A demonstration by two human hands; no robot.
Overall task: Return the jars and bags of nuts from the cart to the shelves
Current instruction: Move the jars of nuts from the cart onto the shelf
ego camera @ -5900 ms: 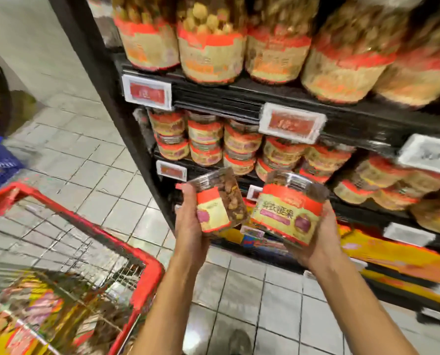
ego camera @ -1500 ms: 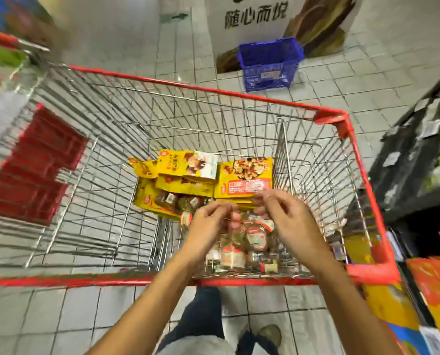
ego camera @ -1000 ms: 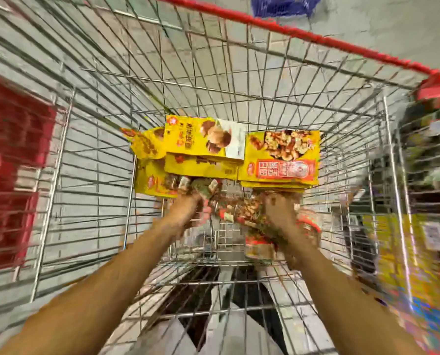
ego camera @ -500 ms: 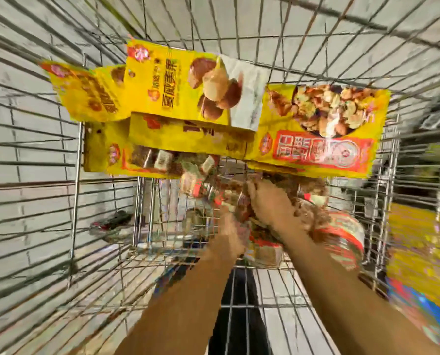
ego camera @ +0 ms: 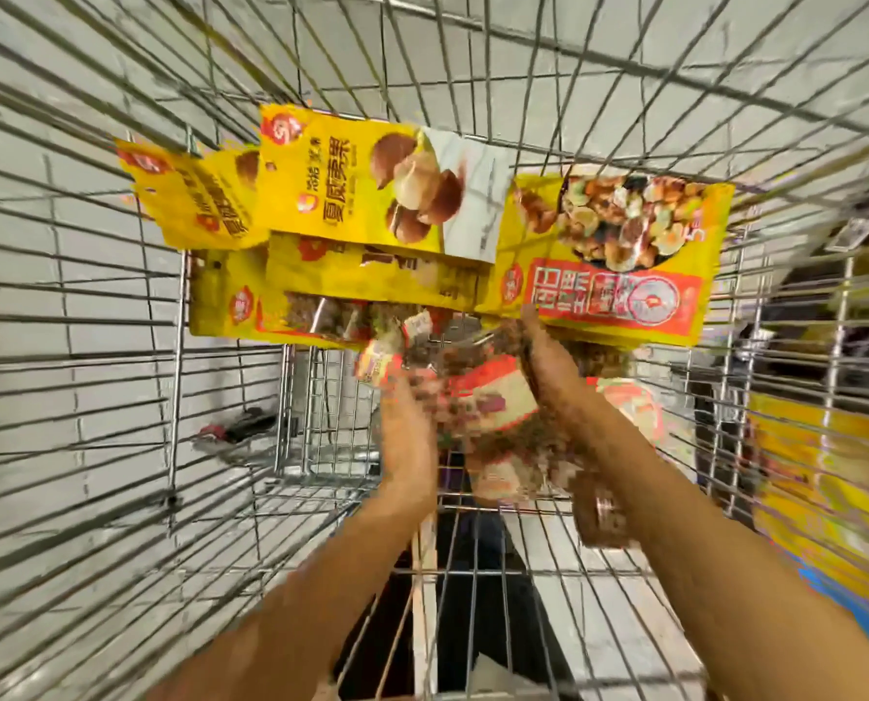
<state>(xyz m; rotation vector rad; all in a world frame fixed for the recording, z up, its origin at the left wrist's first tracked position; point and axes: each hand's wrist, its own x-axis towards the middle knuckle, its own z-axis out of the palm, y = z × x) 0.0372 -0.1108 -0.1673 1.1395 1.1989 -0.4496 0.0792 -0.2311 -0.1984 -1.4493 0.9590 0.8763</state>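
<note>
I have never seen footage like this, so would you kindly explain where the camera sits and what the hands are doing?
There is no machine: a person wears a wide-angle camera on the head, looking down at their bare hands. Both reach into a silver wire shopping cart. Yellow bags of nuts lie stacked at its far end. The left hand and right hand flank a clear jar with a red-and-cream label; motion blur hides whether either grips it. Another similar jar lies to its right.
</note>
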